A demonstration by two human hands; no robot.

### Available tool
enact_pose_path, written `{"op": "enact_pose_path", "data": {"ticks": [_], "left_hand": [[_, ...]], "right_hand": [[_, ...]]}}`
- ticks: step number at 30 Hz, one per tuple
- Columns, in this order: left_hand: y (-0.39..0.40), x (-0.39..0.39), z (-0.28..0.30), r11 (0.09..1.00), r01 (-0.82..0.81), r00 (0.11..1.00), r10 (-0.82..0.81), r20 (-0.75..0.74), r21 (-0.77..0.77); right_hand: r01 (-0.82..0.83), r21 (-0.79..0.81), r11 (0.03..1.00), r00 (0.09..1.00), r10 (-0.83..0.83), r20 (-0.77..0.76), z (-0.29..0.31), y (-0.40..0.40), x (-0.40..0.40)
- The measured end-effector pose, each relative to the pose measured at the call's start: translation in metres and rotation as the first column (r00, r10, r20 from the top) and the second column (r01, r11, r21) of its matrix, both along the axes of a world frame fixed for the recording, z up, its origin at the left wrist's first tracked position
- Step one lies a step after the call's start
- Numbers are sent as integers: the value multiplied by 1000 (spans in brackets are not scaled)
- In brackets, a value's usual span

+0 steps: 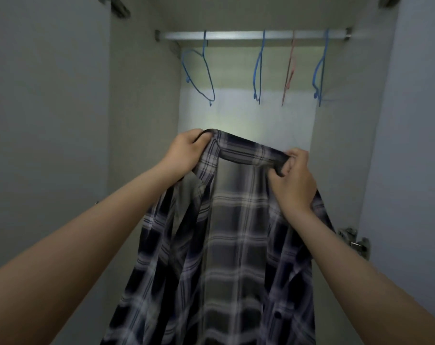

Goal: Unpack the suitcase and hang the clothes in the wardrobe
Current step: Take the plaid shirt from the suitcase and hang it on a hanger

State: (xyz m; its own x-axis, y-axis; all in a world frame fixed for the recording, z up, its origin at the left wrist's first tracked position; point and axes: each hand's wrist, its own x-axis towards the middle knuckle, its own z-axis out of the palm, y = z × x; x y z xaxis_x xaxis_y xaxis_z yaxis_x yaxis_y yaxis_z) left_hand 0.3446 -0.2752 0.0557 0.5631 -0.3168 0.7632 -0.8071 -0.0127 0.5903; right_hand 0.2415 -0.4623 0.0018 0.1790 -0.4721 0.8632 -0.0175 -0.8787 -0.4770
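A dark blue and white plaid shirt (231, 232) hangs open in front of me inside the wardrobe. My left hand (186, 151) grips its collar at the left end. My right hand (292, 180) pinches the collar at the right end. The shirt's body drops down past the bottom of the view. Above, a metal rail (236, 35) spans the wardrobe and carries several bare wire hangers: a blue hanger (199, 70) at the left, a second blue hanger (259, 68), a pink hanger (290, 68) and a third blue hanger (321, 68) at the right. No suitcase is in view.
The wardrobe's grey side walls (141, 120) close in on both sides, and the open doors (44, 120) stand further out. A metal hinge (356, 241) sticks out on the right wall near my right forearm. The back panel (246, 113) is lit.
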Motion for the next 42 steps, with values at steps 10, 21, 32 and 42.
{"op": "enact_pose_path", "data": {"ticks": [10, 21, 32, 42], "left_hand": [[-23, 48, -19, 987, -155, 967, 160, -200, 42], [-41, 132, -12, 921, 336, 705, -386, -595, -198], [-76, 201, -6, 662, 472, 314, -743, -591, -582], [-75, 240, -16, 624, 771, 341, -569, -748, -124]], "right_hand": [[-376, 459, 805, 847, 499, -181, -2, -52, 34], [-452, 800, 395, 761, 639, 115, 39, -72, 90], [-461, 657, 597, 794, 608, 4, 65, -80, 134], [-336, 773, 538, 901, 424, 96, 66, -109, 168]]}}
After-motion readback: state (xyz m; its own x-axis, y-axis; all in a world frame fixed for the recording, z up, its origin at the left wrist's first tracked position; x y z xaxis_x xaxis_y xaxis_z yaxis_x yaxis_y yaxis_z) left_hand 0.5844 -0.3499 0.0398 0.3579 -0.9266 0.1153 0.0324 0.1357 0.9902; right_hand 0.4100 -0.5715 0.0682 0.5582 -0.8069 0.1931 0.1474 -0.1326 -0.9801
